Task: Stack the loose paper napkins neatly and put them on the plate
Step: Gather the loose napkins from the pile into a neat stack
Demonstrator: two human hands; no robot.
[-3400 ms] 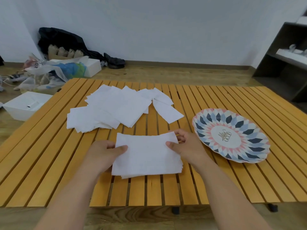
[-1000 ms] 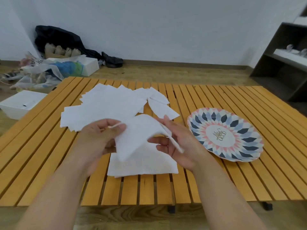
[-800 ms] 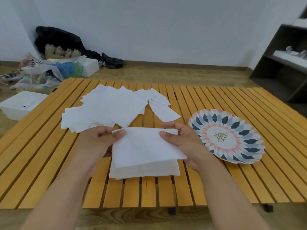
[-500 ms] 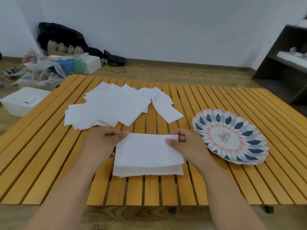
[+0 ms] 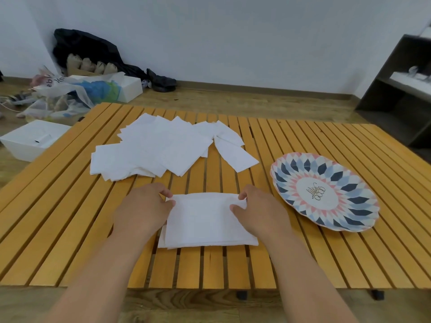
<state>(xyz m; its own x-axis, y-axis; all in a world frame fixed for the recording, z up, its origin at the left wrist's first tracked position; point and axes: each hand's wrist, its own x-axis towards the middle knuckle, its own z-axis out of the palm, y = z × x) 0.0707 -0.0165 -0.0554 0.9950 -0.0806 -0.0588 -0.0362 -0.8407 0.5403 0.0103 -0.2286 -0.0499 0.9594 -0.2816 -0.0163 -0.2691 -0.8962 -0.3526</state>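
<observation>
A small stack of white napkins [image 5: 205, 222] lies on the slatted table near its front edge. My left hand [image 5: 143, 207] grips the stack's left edge, thumb on top. My right hand [image 5: 257, 209] pinches the stack's right edge, thumb on top and fingers curled at the far corner. Behind the stack, a loose spread of white napkins [image 5: 154, 148] covers the table's middle left, and a few separate napkins [image 5: 235, 153] lie to its right. The patterned plate [image 5: 324, 192], blue, pink and white, sits empty to the right of the stack.
The orange slatted table [image 5: 291, 141] stands on a wooden floor. A white box [image 5: 32, 139] and plastic bags [image 5: 70, 92] lie on the floor at the left. A dark shelf unit [image 5: 401, 89] stands at the right.
A napkin that both hands held lifted a second ago now lies flat on top of the stack. Both hands have come down to the stack's side edges.
</observation>
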